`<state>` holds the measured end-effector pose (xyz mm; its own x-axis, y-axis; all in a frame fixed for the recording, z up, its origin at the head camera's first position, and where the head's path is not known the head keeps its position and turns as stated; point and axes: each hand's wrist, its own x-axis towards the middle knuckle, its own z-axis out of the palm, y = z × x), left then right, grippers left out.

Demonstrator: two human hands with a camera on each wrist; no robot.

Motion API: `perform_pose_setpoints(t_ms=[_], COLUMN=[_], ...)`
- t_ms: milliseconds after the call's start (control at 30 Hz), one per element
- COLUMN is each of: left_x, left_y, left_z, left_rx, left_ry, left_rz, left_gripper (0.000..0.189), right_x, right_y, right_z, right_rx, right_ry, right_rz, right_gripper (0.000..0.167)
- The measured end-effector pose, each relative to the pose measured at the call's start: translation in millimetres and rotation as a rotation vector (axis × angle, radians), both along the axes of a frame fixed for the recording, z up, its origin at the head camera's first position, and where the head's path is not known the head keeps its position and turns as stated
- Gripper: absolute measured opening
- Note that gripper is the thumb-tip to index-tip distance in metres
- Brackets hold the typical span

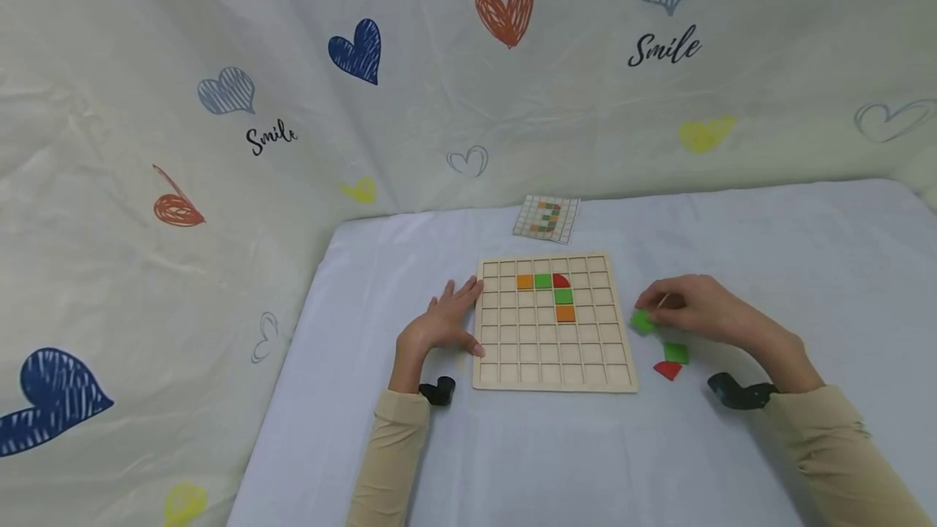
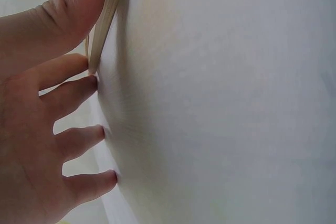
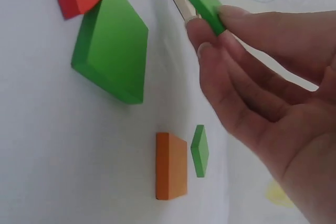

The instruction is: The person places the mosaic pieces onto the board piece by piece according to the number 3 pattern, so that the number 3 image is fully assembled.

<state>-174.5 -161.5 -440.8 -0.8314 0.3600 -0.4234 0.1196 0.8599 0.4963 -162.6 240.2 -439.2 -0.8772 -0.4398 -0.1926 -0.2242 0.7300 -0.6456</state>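
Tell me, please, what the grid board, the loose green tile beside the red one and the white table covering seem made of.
Grid board: probably wood, matte and unpainted-looking, given its pale tan colour and faintly streaked edge. Green tile: painted wood or plastic, I can't tell which; smooth and evenly coloured, sides included. White table covering: likely matte fabric, judging by its soft creases.

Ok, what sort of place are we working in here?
Probably a makeshift tabletop puzzle or filming corner: a white cloth-covered table, a pale backdrop printed with coloured hearts, and a square beige wooden grid board.
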Motion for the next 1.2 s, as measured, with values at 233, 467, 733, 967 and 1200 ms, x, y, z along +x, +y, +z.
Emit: perform_pose_setpoints(t_ms=[233, 467, 733, 967, 1200], left_x=[0.0, -0.4, 0.1, 0.9, 0.2], left_y=[-0.6, -0.8, -0.6, -1.2, -1.3], left_z=[-0.1, -0.2, -0.9, 0.9, 0.7], left_rx=[0.002, 0.0, -0.008, 0.003, -0.007], left_ry=[-0.004, 0.004, -0.006, -0.009, 0.0], left_rz=[0.001, -0.003, 0.011, -0.003, 0.003], left_gripper=[0.117, 0.117, 0.117, 0.117, 0.117], right_x=[0.6, 2.7, 5.6, 6.5, 1.0], right_y=[-4, -13, -29, -42, -59], right_z=[-1.6, -4.7, -5.2, -1.1, 1.4], right_rx=[-0.093, -0.161, -0.172, -0.204, -0.215], right_ry=[-0.025, 0.007, 0.052, 0.049, 0.028], right_rz=[-0.039, -0.054, -0.105, -0.147, -0.165], right_gripper=[0.029, 0.033, 0.033, 0.034, 0.034])
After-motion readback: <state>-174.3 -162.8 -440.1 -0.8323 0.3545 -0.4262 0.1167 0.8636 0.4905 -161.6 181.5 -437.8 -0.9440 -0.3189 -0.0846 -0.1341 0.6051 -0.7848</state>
